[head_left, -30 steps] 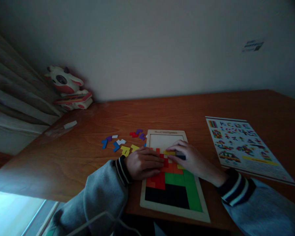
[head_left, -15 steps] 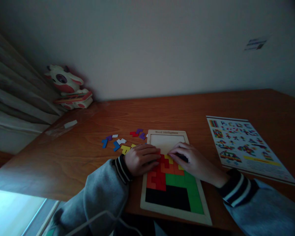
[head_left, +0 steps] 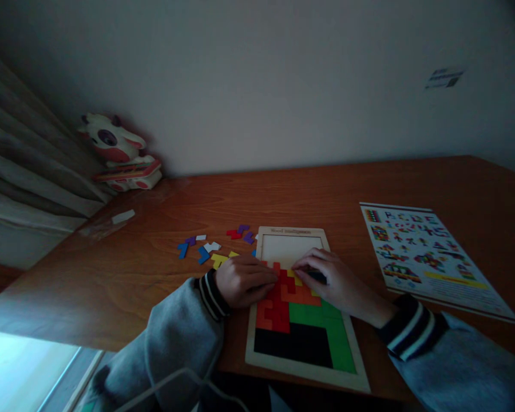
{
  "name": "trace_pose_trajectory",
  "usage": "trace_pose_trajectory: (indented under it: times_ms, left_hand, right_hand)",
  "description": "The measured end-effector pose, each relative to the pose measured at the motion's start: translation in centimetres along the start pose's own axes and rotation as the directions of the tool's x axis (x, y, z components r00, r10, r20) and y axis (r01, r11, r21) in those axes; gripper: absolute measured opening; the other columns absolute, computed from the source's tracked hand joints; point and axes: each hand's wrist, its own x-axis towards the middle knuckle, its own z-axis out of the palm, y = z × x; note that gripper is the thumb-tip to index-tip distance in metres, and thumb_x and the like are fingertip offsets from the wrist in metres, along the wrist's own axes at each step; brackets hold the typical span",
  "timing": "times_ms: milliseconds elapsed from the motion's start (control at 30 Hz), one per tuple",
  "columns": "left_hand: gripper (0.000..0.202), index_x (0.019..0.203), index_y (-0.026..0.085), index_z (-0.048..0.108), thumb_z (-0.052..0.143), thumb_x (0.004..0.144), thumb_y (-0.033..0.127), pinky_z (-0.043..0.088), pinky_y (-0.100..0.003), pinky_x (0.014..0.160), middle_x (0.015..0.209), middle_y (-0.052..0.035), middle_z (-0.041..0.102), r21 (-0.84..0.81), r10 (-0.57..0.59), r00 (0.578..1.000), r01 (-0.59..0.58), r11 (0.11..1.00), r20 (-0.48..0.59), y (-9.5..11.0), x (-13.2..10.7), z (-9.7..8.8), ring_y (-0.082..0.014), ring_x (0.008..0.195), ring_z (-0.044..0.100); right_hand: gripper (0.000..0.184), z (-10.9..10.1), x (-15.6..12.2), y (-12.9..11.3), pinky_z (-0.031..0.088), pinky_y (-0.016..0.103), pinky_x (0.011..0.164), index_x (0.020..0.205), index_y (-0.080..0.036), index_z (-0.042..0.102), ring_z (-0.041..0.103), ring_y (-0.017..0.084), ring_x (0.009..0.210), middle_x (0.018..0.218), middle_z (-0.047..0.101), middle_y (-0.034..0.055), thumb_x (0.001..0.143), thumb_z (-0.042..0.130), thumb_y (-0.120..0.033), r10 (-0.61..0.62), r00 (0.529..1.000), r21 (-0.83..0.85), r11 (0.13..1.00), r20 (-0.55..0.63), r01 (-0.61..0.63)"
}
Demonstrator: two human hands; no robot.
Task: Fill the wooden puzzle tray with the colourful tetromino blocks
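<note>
A wooden puzzle board (head_left: 250,343) lies in front of me, its lower part filled with black (head_left: 292,345), green (head_left: 341,337), orange (head_left: 302,296) and red puzzle pieces (head_left: 277,309). My left hand (head_left: 246,280) rests over the board's left edge, fingers stretched out with their tips on the red pieces. From the right, my right hand (head_left: 328,277) reaches over the board. Its thumb and fingertips pinch at a small yellow puzzle piece (head_left: 292,274) beside the red ones; the fingers partly hide it. Bare tray floor (head_left: 289,249) shows at the far end.
Left of the board lie several loose pieces: blue (head_left: 203,255), yellow (head_left: 218,260), purple (head_left: 242,228), red (head_left: 234,234) and white (head_left: 212,246). A printed pattern sheet (head_left: 424,252) is on the right. A cow-shaped toy (head_left: 120,151) stands at the back left by the curtain (head_left: 30,149).
My left hand has drawn back slightly towards me and left, showing more of the red pieces' upper edge. The right hand stays almost where it was.
</note>
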Motion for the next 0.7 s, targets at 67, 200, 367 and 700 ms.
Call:
trace_pose_trajectory:
  times_ms: [67,200,367,700]
  left_hand:
    - [0.019,0.106,0.015,0.071,0.057,0.094,0.018,0.061,-0.029,0.081,0.099,-0.0065,0.079,0.005,0.012,1.000,-0.012,1.000,0.000,0.0,0.0,0.0,-0.0173,0.088,0.074]
    - [0.020,0.106,0.016,0.072,0.057,0.094,0.019,0.061,-0.030,0.081,0.098,-0.0066,0.079,0.031,0.009,1.000,-0.009,0.999,0.006,0.0,-0.1,0.0,-0.0179,0.088,0.073]
    - [0.019,0.106,0.017,0.071,0.059,0.092,0.018,0.060,-0.032,0.082,0.095,-0.0057,0.079,0.041,0.021,0.999,-0.020,0.999,-0.026,0.0,-0.2,0.1,-0.0180,0.089,0.072]
    - [0.033,0.123,0.020,0.065,0.062,0.093,0.033,0.054,-0.043,0.097,0.122,-0.0101,0.070,0.231,-0.271,0.952,0.298,0.926,-0.141,-1.7,-3.0,-3.1,-0.0251,0.112,0.065]
  right_hand:
    - [0.011,0.1,0.0,0.1,0.050,0.037,0.085,0.098,-0.023,0.070,0.064,0.019,0.093,0.096,0.069,0.0040,0.096,0.059,-0.027,-0.012,1.000,-0.004,1.000,0.001,0.012]
    - [0.015,0.1,0.0,0.1,0.050,0.038,0.087,0.100,-0.025,0.070,0.065,0.020,0.095,0.098,0.070,0.0043,0.098,0.056,-0.030,0.004,1.000,0.025,1.000,-0.003,-0.004]
    - [0.025,-0.3,-0.2,0.2,0.053,0.034,0.086,0.105,-0.023,0.066,0.068,0.019,0.096,0.103,0.072,0.0053,0.101,0.046,-0.037,0.163,0.986,0.192,0.969,-0.041,-0.153]
    - [0.031,-0.7,-1.1,0.7,0.053,0.038,0.085,0.108,-0.022,0.063,0.066,0.023,0.094,0.106,0.069,0.0093,0.099,0.047,-0.046,0.182,0.923,0.076,0.983,-0.339,-0.166]
